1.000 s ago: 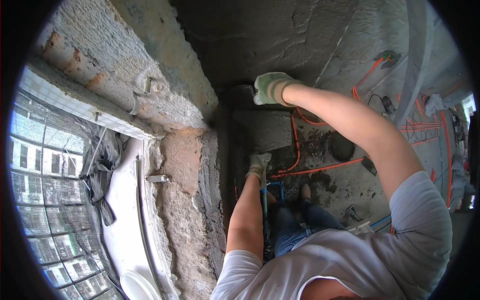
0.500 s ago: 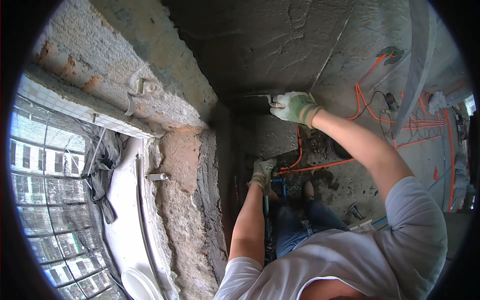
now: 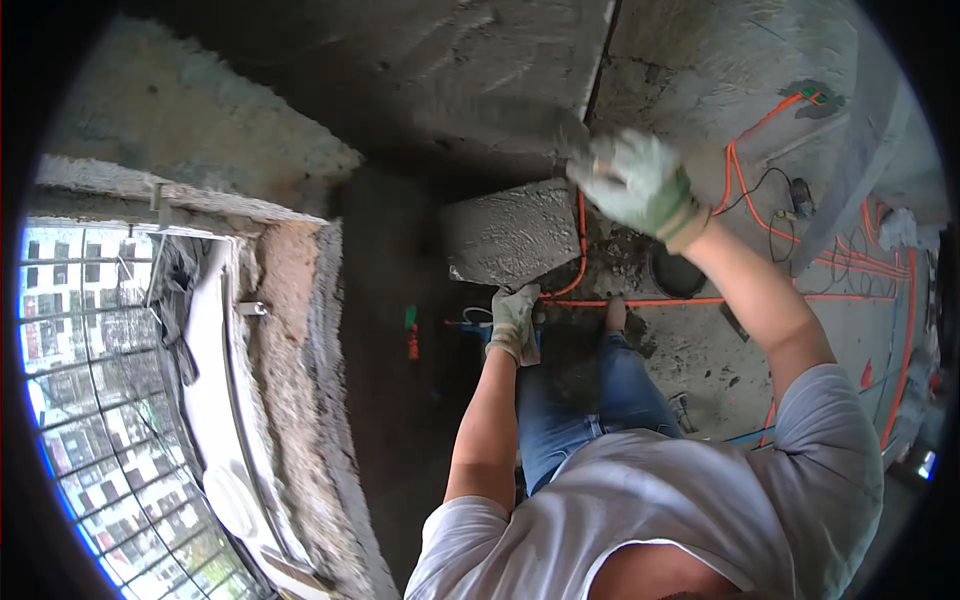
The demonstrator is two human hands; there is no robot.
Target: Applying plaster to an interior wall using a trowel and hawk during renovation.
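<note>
My left hand (image 3: pixel 513 318), in a green-and-white work glove, is closed at the near edge of a plasterer's hawk (image 3: pixel 512 235). Wet grey mortar covers the board's top; its handle is mostly hidden by the glove. My right hand (image 3: pixel 640 185), gloved alike and smeared by motion, is closed on a trowel (image 3: pixel 500 120). The trowel's blurred blade reaches left from the hand, beyond the hawk, close to the dark plastered wall (image 3: pixel 450 50). Streaks and ridges mark the wet plaster there.
At left is a window opening with a rough masonry edge (image 3: pixel 300 390) and a barred grid (image 3: pixel 110 400). Orange conduits (image 3: pixel 735 180) run over the wall and floor at right. A dark round bucket (image 3: pixel 678 275) stands beyond my legs. A white round lid-like thing (image 3: pixel 232 500) lies by the window.
My right hand has moved right and a little nearer with the trowel. The hawk is lifted and shows more of its mortar. My view has shifted, with the window edge now further left.
</note>
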